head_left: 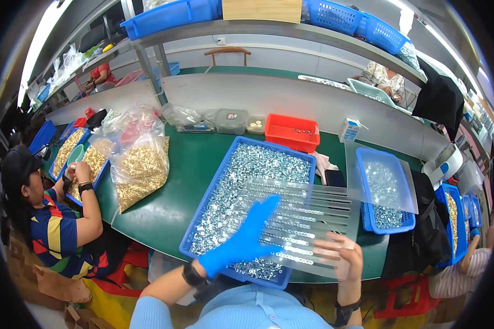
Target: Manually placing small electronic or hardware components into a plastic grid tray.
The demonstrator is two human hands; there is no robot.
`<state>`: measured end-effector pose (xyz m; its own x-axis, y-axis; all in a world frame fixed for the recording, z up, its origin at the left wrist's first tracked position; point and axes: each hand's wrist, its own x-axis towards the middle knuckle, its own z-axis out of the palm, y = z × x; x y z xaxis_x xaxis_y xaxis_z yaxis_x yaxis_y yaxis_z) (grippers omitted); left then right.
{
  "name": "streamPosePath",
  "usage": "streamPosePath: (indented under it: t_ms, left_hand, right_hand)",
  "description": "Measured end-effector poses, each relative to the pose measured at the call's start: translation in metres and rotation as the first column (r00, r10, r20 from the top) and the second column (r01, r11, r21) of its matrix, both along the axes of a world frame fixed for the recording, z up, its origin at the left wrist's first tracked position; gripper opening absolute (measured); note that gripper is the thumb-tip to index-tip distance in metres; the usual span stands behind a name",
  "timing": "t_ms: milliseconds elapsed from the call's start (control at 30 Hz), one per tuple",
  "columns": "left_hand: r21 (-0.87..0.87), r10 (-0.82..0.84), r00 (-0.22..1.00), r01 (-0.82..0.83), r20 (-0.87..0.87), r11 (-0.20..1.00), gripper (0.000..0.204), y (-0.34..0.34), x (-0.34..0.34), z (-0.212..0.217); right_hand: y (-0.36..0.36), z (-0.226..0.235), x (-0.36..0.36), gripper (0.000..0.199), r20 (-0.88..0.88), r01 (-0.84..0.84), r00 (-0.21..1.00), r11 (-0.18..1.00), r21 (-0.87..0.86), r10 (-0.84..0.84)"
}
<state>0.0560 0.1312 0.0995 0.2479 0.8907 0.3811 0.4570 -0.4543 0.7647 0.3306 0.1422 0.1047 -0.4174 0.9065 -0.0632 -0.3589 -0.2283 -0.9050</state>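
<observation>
My left hand, in a blue glove, has its fingers spread over the left part of a clear slotted plate. Whether the palm presses on the plate or hovers just above it, I cannot tell. At the plate's right side my bare right hand grips it, fingers showing through the clear sheet. Rows of small shiny metal pieces sit in several of the slots, mostly toward the near side. Beneath the tilted plate stands a blue tray full of loose small silver metal parts.
A red bin and lidded clear boxes line the divider. To the right, a clear sheet covers part of a blue basket of silver parts. A bag of brass-coloured pieces stands left, near a co-worker. A shelf runs overhead.
</observation>
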Motion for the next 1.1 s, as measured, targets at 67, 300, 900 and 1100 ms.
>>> streamPosePath:
  t_ms: [67,300,900,1100]
  left_hand:
    - [-0.117,0.331,0.944,-0.328,0.004,0.937,0.072,0.035,-0.044,-0.021]
    - [0.123,0.389,0.602,-0.435,-0.698,0.892,0.061,0.075,-0.088,-0.073]
    - [-0.151,-0.02,0.772,-0.099,-0.635,0.984,0.049,0.019,-0.018,-0.063]
    - [-0.091,0.097,0.78,-0.194,-0.618,0.977,0.04,0.054,-0.042,-0.081]
  right_hand:
    - [-0.006,0.009,0.017,0.059,0.035,0.075,0.996,0.995,0.061,-0.078]
    - [-0.028,0.041,0.063,0.061,-0.004,0.123,0.992,0.98,0.159,-0.124]
    - [-0.041,0.039,0.094,0.059,-0.066,0.138,0.99,0.972,0.192,-0.128]
    - [-0.033,0.034,0.08,0.061,-0.06,0.098,0.994,0.98,0.174,-0.089]
